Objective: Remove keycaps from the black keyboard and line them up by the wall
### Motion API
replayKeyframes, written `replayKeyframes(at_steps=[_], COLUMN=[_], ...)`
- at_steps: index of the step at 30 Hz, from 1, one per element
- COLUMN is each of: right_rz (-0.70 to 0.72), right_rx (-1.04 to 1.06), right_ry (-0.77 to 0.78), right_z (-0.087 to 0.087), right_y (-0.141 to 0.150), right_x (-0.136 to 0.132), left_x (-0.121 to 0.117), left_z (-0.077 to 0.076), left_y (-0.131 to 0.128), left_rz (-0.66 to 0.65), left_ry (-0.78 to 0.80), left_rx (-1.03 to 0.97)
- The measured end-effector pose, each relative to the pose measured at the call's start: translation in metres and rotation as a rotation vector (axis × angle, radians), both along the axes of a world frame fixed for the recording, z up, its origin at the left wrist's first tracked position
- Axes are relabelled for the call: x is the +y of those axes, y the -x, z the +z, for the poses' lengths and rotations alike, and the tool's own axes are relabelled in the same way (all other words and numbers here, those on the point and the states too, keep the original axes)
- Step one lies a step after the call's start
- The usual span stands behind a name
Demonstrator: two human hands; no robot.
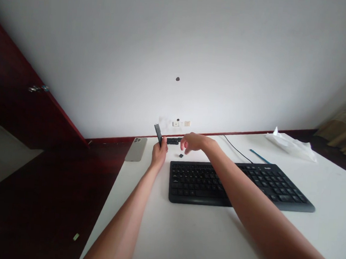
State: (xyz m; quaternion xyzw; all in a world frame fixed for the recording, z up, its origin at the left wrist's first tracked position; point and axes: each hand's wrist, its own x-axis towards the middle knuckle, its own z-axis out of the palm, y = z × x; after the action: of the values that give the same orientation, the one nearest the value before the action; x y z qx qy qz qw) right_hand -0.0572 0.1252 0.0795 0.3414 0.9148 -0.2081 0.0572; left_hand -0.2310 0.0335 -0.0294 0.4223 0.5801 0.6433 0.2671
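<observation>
- Stretching across the lower view, a white rectangular surface (pixel 140 238) carries everything listed here.
- Lying flat on it, a wide black plastic keyboard (pixel 240 185) serves as the landmark.
- Beyond the keyboard's far right corner, a crumpled translucent white plastic bag (pixel 291 145) sits near the surface's back edge.
- Left of the keyboard, a pale grey smartphone with a triple-lens camera (pixel 136 149) lies back-up.
- Behind the keyboard, a thin black cable (pixel 234 147) runs to its far edge, just beside a slim blue pencil-like stick (pixel 259 156).
- Just past the keyboard's left end, the left grip (pixel 159 154) is closed around a thin, flat black strip (pixel 158 134), which stands tilted.
- Above the keyboard's far left corner, the right grip (pixel 194 143) hovers half open, holding nothing.
- Beyond the same corner, between both grips, a short black bar (pixel 173 140) and a tiny black square piece (pixel 181 155) rest on the surface, apart from each other.
</observation>
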Motion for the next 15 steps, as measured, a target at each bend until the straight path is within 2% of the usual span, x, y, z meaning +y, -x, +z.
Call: replayKeyframes(at_steps=[7,15], right_rz=[0.099,0.051], right_rx=[-0.054,-0.031], right_ry=[0.009,0.027], right_z=[-0.008,-0.021], right_y=[0.010,0.013], right_x=[-0.012,-0.006], left_x=[-0.001,-0.001], left_z=[0.002,0.002], left_y=[0.000,-0.002], left_rz=[0.007,-0.033], left_ry=[0.043,0.064], left_rx=[0.010,-0.052])
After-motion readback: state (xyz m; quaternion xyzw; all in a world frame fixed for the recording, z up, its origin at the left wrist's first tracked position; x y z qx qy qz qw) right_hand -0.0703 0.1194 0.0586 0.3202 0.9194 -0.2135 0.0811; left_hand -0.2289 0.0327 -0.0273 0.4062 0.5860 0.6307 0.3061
